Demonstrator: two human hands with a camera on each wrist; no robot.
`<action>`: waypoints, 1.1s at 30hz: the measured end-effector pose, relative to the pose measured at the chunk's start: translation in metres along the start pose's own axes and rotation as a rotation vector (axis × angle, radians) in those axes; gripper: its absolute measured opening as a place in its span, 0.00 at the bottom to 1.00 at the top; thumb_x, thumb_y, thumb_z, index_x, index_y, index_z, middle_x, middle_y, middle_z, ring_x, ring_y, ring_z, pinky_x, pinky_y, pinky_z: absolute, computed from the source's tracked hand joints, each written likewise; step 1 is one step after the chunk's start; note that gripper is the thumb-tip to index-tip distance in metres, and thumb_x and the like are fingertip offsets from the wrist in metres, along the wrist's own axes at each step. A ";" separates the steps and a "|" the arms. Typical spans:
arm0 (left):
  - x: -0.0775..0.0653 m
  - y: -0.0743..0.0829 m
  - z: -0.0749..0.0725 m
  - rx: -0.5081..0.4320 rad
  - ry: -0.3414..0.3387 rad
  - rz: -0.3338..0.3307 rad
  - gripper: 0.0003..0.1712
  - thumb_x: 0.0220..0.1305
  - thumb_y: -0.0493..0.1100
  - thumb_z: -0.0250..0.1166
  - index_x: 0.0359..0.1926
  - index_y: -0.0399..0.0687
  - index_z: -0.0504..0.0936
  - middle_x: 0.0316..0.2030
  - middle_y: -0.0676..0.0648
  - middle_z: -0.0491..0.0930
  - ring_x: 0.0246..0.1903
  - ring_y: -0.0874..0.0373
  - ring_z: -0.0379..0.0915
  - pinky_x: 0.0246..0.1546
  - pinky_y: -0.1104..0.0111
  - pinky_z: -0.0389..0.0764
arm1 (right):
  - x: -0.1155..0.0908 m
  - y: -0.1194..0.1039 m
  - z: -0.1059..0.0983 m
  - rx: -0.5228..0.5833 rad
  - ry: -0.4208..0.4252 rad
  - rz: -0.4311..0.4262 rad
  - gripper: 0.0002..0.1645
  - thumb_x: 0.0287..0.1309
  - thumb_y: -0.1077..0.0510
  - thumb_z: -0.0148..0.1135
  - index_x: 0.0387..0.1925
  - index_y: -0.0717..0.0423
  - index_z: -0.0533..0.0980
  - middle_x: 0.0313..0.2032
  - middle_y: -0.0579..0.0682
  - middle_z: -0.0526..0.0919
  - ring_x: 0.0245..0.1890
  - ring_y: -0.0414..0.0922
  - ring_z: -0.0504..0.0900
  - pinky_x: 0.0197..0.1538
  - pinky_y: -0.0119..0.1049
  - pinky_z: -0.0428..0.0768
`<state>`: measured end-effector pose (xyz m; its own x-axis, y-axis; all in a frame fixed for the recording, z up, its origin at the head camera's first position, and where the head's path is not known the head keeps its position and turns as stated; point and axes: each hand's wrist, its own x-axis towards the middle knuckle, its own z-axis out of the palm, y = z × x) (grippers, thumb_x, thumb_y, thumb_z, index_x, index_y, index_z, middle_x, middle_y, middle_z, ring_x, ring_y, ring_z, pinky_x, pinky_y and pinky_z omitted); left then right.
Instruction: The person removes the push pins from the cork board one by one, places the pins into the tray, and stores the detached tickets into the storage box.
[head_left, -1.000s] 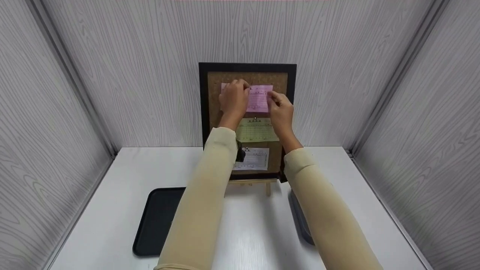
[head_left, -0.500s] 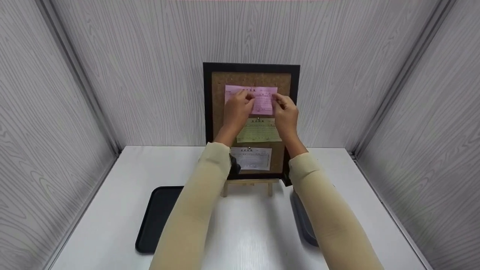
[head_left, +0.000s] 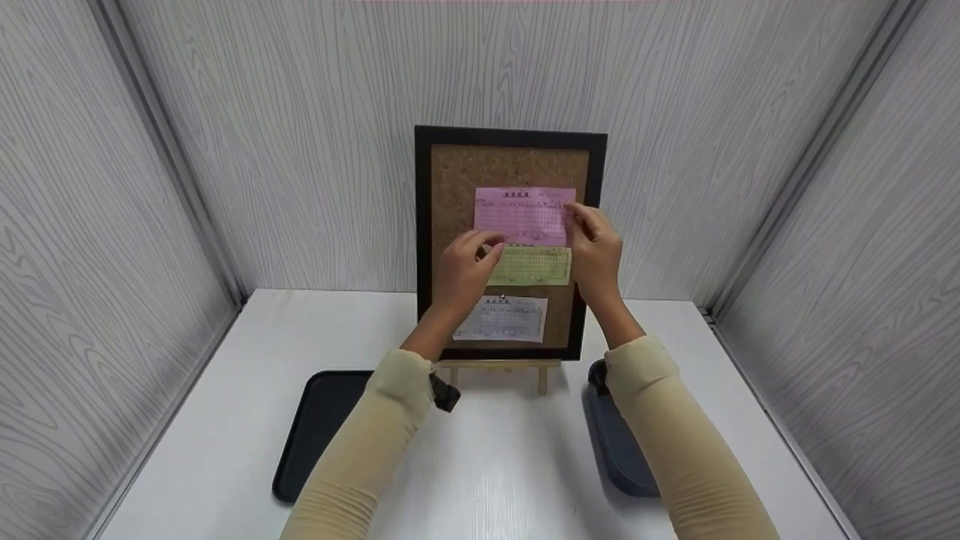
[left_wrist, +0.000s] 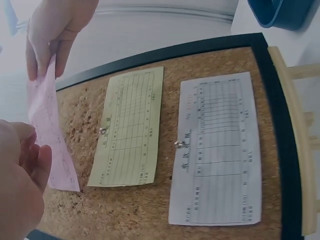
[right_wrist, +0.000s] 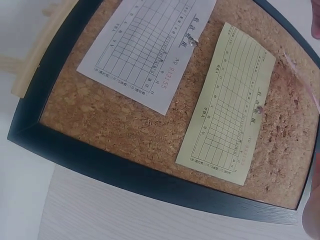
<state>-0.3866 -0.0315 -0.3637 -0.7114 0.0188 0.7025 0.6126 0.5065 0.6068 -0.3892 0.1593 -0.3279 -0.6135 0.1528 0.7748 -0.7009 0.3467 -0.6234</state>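
A black-framed corkboard (head_left: 454, 169) faces me, and a pink printed slip (head_left: 517, 214) hangs in front of its upper part. My right hand (head_left: 598, 259) pinches this slip by its right edge. My left hand (head_left: 461, 276) is just below the slip, thumb and forefinger curled close together; I cannot tell whether something small is between them. In the left wrist view, the pink slip (left_wrist: 47, 130) stands tilted off the cork. Below it are a green slip (left_wrist: 127, 130), held by a pushpin (left_wrist: 103, 131), and a white slip (left_wrist: 217, 150) with its own pushpin (left_wrist: 179, 144).
The board stands on a small wooden easel (head_left: 543, 379) on a white table (head_left: 495, 465). A black tray (head_left: 319, 427) lies at the left, partly behind my left sleeve. At the right is a dark blue container (head_left: 619, 442), partly covered by my right sleeve. Wood-grain panels surround the table.
My left hand has moved down from the top of the pink slip to its lower edge. The right hand and the pink slip have moved lower and right, now overlapping the green slip's top.
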 end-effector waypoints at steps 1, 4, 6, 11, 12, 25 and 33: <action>-0.005 -0.001 -0.002 -0.013 0.011 0.003 0.11 0.71 0.42 0.64 0.48 0.43 0.87 0.41 0.47 0.85 0.36 0.56 0.77 0.39 0.65 0.79 | -0.003 -0.007 -0.003 0.003 0.002 -0.008 0.12 0.68 0.71 0.58 0.49 0.71 0.82 0.46 0.65 0.84 0.45 0.53 0.82 0.47 0.25 0.76; -0.022 -0.005 -0.006 -0.056 0.036 0.002 0.09 0.70 0.40 0.65 0.46 0.41 0.87 0.39 0.47 0.85 0.34 0.57 0.76 0.37 0.67 0.78 | -0.012 -0.016 -0.010 0.007 0.001 -0.016 0.13 0.67 0.72 0.57 0.50 0.72 0.81 0.47 0.66 0.84 0.46 0.53 0.82 0.48 0.24 0.76; -0.034 -0.007 -0.009 -0.081 0.035 -0.013 0.08 0.70 0.40 0.66 0.45 0.42 0.87 0.39 0.48 0.84 0.34 0.59 0.75 0.36 0.68 0.77 | -0.019 -0.017 -0.016 0.014 0.003 -0.013 0.13 0.67 0.72 0.57 0.50 0.72 0.81 0.47 0.65 0.84 0.46 0.51 0.81 0.48 0.24 0.77; -0.063 -0.015 -0.020 -0.102 0.025 -0.052 0.07 0.69 0.40 0.66 0.46 0.45 0.86 0.38 0.50 0.84 0.33 0.61 0.75 0.34 0.69 0.78 | -0.037 -0.016 -0.028 0.002 0.018 0.022 0.13 0.67 0.71 0.58 0.51 0.70 0.81 0.46 0.64 0.84 0.40 0.42 0.78 0.42 0.22 0.75; -0.069 -0.017 -0.023 -0.097 0.028 -0.060 0.07 0.69 0.41 0.67 0.45 0.45 0.86 0.38 0.51 0.84 0.33 0.61 0.76 0.34 0.69 0.78 | -0.040 -0.015 -0.031 -0.002 0.018 0.031 0.13 0.68 0.70 0.58 0.51 0.69 0.81 0.46 0.63 0.84 0.39 0.41 0.76 0.41 0.22 0.74; -0.135 -0.042 -0.061 0.019 0.116 -0.107 0.06 0.65 0.40 0.70 0.43 0.48 0.87 0.37 0.52 0.85 0.35 0.61 0.76 0.35 0.70 0.77 | -0.105 0.022 -0.075 0.064 0.075 0.166 0.15 0.70 0.63 0.60 0.54 0.57 0.82 0.46 0.53 0.83 0.33 0.41 0.75 0.32 0.26 0.71; -0.176 -0.065 -0.081 0.069 0.128 -0.233 0.06 0.64 0.41 0.71 0.43 0.52 0.88 0.39 0.54 0.87 0.30 0.62 0.74 0.30 0.72 0.75 | -0.161 0.039 -0.107 0.035 0.109 0.340 0.16 0.70 0.59 0.61 0.56 0.55 0.82 0.51 0.50 0.83 0.41 0.41 0.80 0.39 0.23 0.78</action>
<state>-0.2737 -0.1377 -0.4968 -0.7785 -0.2123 0.5906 0.4092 0.5418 0.7342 -0.2785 0.2475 -0.4655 -0.7724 0.3525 0.5283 -0.4767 0.2278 -0.8490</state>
